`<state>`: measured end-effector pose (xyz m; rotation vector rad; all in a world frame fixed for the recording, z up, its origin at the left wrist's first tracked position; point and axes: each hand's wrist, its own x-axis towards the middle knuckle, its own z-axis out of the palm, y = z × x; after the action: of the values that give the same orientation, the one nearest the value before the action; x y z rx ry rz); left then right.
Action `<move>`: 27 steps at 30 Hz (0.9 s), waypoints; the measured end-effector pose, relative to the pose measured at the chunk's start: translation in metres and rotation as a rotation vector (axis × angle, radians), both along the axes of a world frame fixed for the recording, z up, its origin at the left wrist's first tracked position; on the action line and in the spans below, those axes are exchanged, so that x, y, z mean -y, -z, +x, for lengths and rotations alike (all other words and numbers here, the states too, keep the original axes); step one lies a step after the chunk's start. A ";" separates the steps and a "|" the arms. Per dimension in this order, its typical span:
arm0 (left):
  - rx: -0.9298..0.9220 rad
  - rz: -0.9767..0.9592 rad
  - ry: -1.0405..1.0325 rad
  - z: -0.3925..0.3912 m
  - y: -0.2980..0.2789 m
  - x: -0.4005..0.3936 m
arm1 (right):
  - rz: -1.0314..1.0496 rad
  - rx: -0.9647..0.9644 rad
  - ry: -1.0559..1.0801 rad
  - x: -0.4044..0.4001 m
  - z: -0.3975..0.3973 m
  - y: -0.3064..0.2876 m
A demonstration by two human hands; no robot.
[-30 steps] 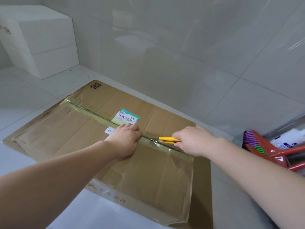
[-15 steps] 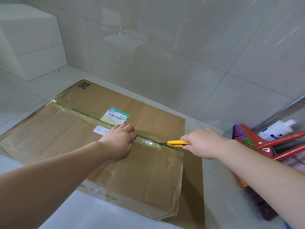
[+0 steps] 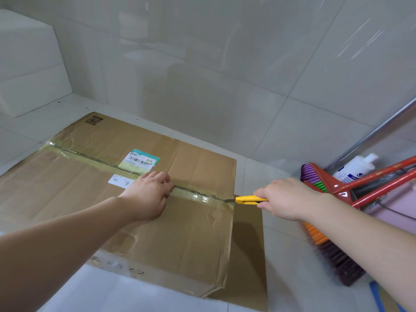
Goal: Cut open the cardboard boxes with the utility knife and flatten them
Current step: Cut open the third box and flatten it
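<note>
A large flat brown cardboard box (image 3: 180,239) lies on the tiled floor, with a strip of clear tape (image 3: 90,157) running along its middle seam. My left hand (image 3: 148,194) presses palm-down on the box top, right at the seam. My right hand (image 3: 286,199) grips a yellow utility knife (image 3: 247,199). Its blade tip sits at the right end of the seam, at the box's edge. A barcode label (image 3: 140,161) and a white sticker (image 3: 120,181) sit beside the tape. A flat cardboard sheet (image 3: 249,255) shows under the box on the right.
A tiled wall (image 3: 225,64) rises just behind the box. A white block (image 3: 29,64) stands at the far left. On the right lie a red-handled broom (image 3: 326,183) with coloured bristles, a white bottle (image 3: 355,167) and a metal pole (image 3: 371,134).
My right hand has drawn the knife rightward along the taped seam, from near my left hand out to the box's right edge. My left hand has stayed pressed on the box.
</note>
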<state>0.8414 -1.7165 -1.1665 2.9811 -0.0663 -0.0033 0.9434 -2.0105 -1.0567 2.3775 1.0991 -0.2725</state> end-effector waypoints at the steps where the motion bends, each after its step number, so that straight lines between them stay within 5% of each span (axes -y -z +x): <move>1: 0.001 0.007 -0.003 0.000 0.000 0.000 | -0.005 0.005 0.001 0.002 -0.001 -0.001; 10: -0.008 0.025 -0.007 -0.002 -0.004 0.004 | -0.080 0.030 0.027 0.031 0.001 -0.004; 18: 0.000 0.040 -0.024 -0.001 -0.011 0.021 | 0.294 0.028 0.285 0.040 -0.006 0.012; 27: -0.003 0.048 -0.017 0.003 -0.013 0.038 | 0.472 -0.025 0.398 0.032 -0.013 0.035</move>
<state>0.8447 -1.7549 -1.1534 3.0297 -0.0408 -0.0081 0.9307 -2.0428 -1.0913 3.0203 0.7486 -0.1926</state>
